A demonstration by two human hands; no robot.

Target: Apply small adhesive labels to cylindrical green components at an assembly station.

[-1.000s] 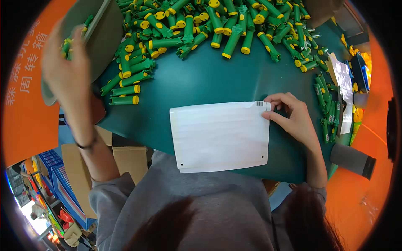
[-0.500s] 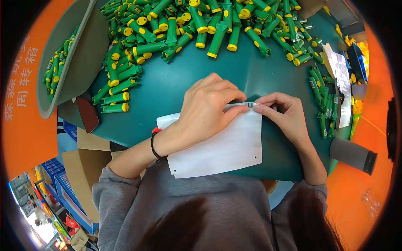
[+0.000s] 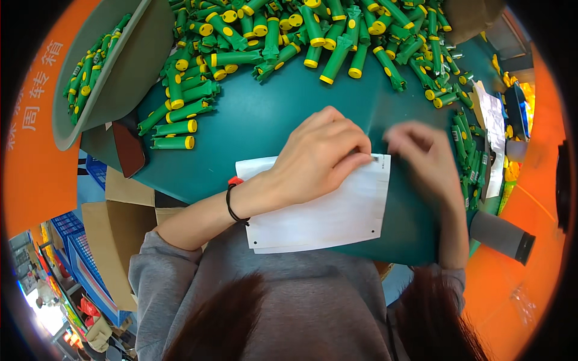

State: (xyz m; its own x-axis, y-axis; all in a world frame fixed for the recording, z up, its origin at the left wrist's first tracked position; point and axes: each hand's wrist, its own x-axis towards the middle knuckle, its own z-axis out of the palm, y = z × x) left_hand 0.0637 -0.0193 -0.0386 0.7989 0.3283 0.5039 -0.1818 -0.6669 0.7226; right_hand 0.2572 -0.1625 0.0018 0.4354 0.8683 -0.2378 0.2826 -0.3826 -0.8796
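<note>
My left hand (image 3: 325, 153), a black band at its wrist, is closed over the upper right of a white paper sheet (image 3: 313, 219). Its thumb and forefinger pinch the sheet's upper edge. Small dark print shows at the sheet's corner beside those fingertips. To the right, apart from the paper, my right hand (image 3: 421, 156) is smeared by motion, with its fingers curled. Whether it holds anything is hidden by the blur. Nearest to it on the right lie several green tubes (image 3: 475, 165), some bearing white labels.
A large heap of green tubes with yellow ends (image 3: 271, 39) covers the far side of the green table (image 3: 253, 120). At left stands a grey tub (image 3: 135, 72) with more tubes. A grey cylinder (image 3: 500, 234) lies at right, near crumpled white plastic (image 3: 494, 144). An open carton (image 3: 114, 246) is below left.
My right hand has let go of the sheet's upper right edge and drawn away from it. The whole view has shifted slightly; my left hand remains on the sheet.
</note>
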